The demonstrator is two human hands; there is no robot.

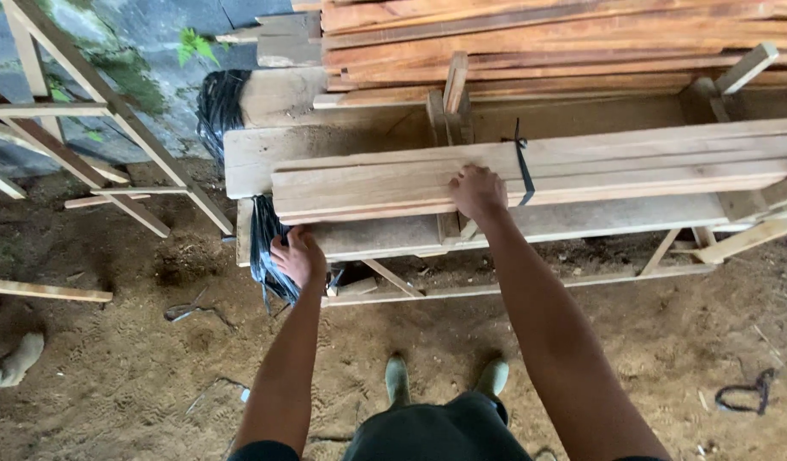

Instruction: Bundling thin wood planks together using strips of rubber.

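I see my left hand (298,256) closed on black strapping (263,248) hanging at the bundle's end. My right hand (477,191) lies fingers-down on the plank bundle (632,171), which rests on a wooden rack (547,224); a black tie (521,162) wraps it.

Soft, even daylight is coming in from eleven o'clock, leaving only faint shadows under the stacked planks (530,183). No glare is showing. Edges are bowing slightly; focus is holding sharp throughout.
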